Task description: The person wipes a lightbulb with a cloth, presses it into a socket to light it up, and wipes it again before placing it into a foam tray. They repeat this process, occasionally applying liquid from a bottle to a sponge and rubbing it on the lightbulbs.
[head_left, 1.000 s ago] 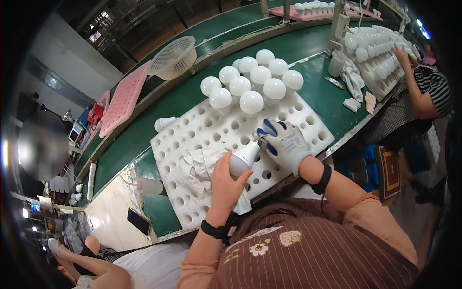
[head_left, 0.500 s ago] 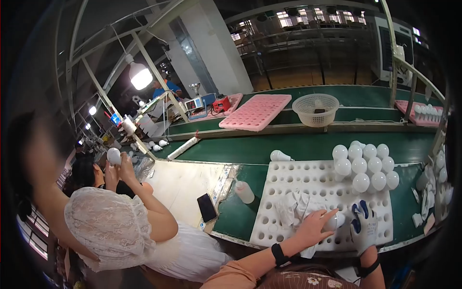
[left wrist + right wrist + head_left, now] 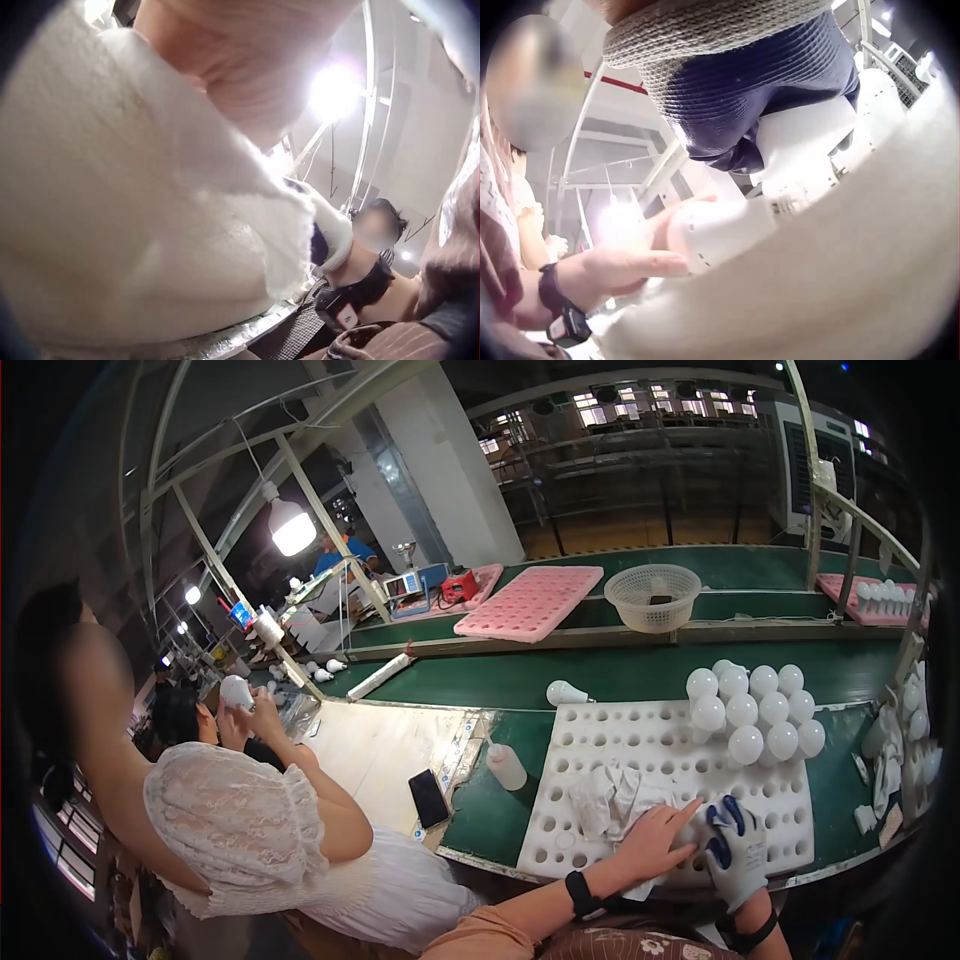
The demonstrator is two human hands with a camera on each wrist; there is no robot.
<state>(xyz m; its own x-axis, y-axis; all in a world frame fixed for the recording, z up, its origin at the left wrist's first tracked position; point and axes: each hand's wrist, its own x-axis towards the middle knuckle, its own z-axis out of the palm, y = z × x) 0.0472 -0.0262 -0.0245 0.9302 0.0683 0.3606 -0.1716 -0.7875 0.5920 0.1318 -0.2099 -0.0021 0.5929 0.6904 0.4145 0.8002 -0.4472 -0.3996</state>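
My bare left hand [image 3: 655,843] holds a white bulb [image 3: 724,232] by its wide end, fingers on one side and thumb on the other. In the right wrist view the bulb's threaded base points toward my gloved right hand [image 3: 738,852]. That glove, with its blue palm, is close beside the base; a smooth white surface [image 3: 806,139] shows between its bent fingers, and whether it is gripped is unclear. A crumpled white cloth [image 3: 605,800] lies by my left hand on the holed white foam tray [image 3: 570,760]. Several round bulbs [image 3: 745,745] stand at the tray's back right.
A loose bulb [image 3: 565,692] lies behind the tray's back left corner. To the left are a bottle [image 3: 506,766] and a phone [image 3: 428,798]. Farther back are a pink tray [image 3: 530,603] and a white basket [image 3: 653,600]. A person in white [image 3: 235,820] sits at left.
The head view has swung left and up since the first frame. Since half a second ago, my gloved hand has shifted slightly left, nearer the held bulb. The cloth remains on the tray.
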